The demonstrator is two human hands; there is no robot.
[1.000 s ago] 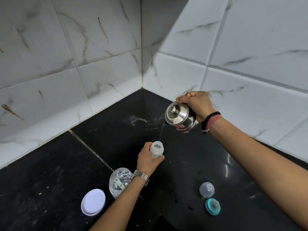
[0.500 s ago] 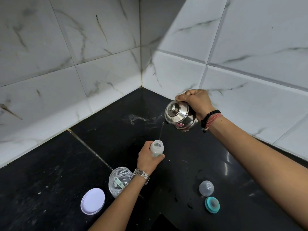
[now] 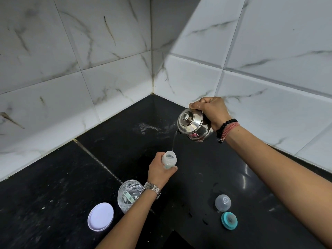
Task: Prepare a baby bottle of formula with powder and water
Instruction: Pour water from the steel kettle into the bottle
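My left hand (image 3: 159, 172) grips a small translucent baby bottle (image 3: 169, 159) standing upright and uncapped on the black counter (image 3: 53, 186). Above and to its right, my right hand (image 3: 212, 109) holds a tilted steel kettle (image 3: 193, 125) with its lid on. A thin stream of water (image 3: 173, 142) falls from the spout into the bottle's mouth. Just behind my left wrist stands an open clear powder jar (image 3: 128, 194) with a pale green scoop (image 3: 128, 196) inside.
The jar's white lid (image 3: 101, 216) lies at the front left. A clear bottle cap (image 3: 223, 203) and a teal nipple ring (image 3: 229, 220) sit at the front right. Water drops dot the counter near them. Marble-tiled walls meet in a corner behind.
The pour goes on with both hands holding nearly still. The kettle has dipped slightly and the stream still runs into the bottle.
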